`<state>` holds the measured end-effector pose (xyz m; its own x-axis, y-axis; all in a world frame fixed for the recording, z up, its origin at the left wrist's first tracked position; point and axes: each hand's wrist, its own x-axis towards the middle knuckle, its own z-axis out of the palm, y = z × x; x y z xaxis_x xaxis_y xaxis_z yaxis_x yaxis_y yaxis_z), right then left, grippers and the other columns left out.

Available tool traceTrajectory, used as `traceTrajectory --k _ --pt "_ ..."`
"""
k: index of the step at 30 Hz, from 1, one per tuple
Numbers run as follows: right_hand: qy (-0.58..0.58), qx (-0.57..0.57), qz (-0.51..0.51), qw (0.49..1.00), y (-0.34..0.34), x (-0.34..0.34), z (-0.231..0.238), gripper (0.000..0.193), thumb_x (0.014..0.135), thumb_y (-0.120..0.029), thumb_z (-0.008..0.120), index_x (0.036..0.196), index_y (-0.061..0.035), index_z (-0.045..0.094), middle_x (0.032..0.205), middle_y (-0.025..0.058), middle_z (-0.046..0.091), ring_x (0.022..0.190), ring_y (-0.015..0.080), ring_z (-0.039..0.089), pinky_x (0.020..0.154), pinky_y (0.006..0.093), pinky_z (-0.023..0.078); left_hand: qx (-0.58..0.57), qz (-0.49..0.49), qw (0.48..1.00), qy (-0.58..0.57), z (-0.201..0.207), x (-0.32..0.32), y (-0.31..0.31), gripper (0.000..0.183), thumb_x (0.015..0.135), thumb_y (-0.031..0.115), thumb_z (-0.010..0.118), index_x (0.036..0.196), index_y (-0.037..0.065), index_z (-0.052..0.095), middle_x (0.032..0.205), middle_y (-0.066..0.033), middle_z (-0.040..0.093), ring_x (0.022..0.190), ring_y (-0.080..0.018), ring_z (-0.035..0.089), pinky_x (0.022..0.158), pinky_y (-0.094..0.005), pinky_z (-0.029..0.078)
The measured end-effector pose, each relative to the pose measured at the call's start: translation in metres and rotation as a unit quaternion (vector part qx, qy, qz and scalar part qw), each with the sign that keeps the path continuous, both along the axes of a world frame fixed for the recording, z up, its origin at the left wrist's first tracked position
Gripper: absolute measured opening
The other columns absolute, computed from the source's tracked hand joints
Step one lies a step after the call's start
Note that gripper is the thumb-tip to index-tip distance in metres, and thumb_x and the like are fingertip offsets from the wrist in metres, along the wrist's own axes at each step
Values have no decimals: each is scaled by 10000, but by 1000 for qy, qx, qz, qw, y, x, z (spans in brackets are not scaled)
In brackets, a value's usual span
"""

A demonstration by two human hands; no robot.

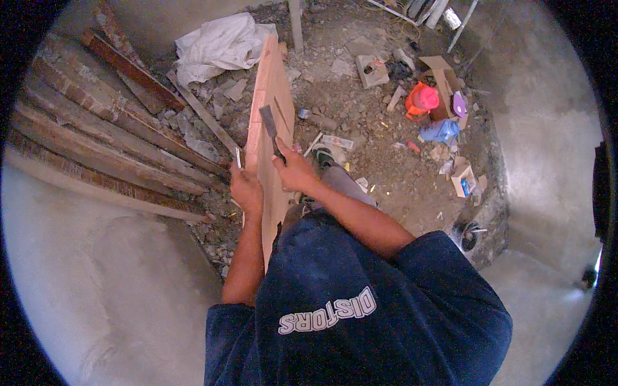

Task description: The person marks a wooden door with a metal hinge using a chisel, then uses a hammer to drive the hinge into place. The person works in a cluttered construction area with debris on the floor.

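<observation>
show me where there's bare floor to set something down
Barest: the dirt floor between the right forearm and the small box, despite a few scraps. Crowded: around the large carton, and left, where planks lie.

The floor is brown earth with many broken stones. At the right stands a grey wall with pale light on it; near left is another wall.

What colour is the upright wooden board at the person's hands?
The board is light pinkish-brown; the head view shows it best.
</observation>
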<state>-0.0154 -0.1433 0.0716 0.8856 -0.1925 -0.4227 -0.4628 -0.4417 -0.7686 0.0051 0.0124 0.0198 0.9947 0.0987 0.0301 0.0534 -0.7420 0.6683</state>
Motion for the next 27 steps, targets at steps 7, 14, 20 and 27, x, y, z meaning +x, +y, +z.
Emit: traceTrajectory --k 7,14,20,27 --pt "-7 51 -51 997 2 27 -11 620 971 -317 497 1515 -85 310 1308 307 542 1215 417 549 1035 457 417 28 -19 998 55 6 0 4 440 905 117 522 1342 63 518 979 -233 675 888 -453 643 774 -522 495" --pt "40 52 -48 997 4 38 12 642 967 -313 481 1531 -91 271 1229 317 584 1164 467 558 1048 457 409 32 -45 998 29 -1 4 9 446 904 167 546 1339 67 522 972 -224 684 884 -454 647 745 -523 504" --pt "42 89 -62 993 17 17 13 656 958 -305 479 1537 -92 254 1178 343 595 1107 473 589 988 469 450 46 -37 998 25 -10 1 10 472 891 156 561 1355 89 507 935 -201 689 828 -431 655 698 -513 505" --pt "-21 22 -49 998 27 10 5 684 936 -269 478 1537 -60 230 1094 334 633 972 444 653 896 466 507 42 -14 998 40 4 1 -3 469 889 132 544 1355 101 505 918 -191 686 810 -424 653 692 -518 497"
